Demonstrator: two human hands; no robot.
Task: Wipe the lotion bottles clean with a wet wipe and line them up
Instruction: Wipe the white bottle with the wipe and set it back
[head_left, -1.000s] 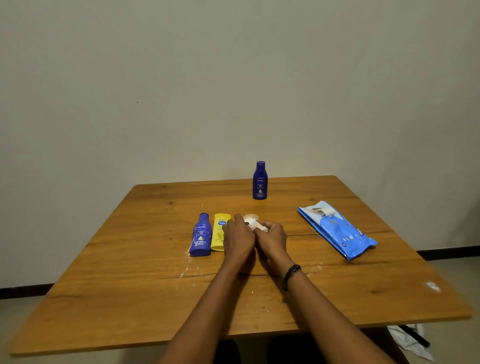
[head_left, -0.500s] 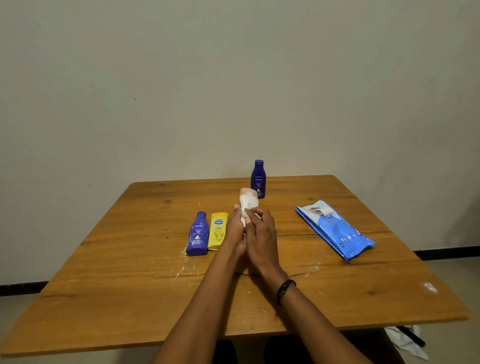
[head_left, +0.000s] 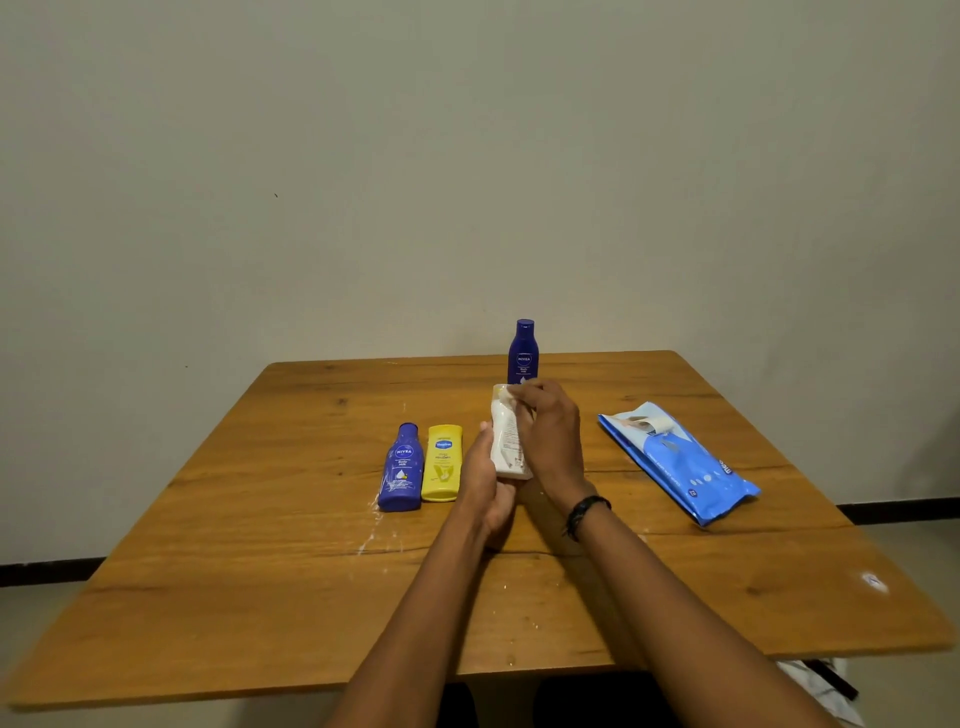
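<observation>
Slim white plastic lotion bottle (head_left: 506, 434) now lifted off wooden surface (head_left: 260, 545), upright versus lying flat 1 s ago. Left hand (head_left: 485, 483) clamped on base, right hand (head_left: 548, 434) wrapped round upper body. Wipe unseen. Likely mid-wipe; lining up pending.

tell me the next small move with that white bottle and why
Probably keep rubbing the right hand down the white bottle, which the left hand holds raised by its lower end. The right hand sits over the cap end, so the lower body looks unwiped. Whether it holds a wipe is hidden. Meanwhile, the blue bottle and yellow bottle lie flat side by side.
</observation>
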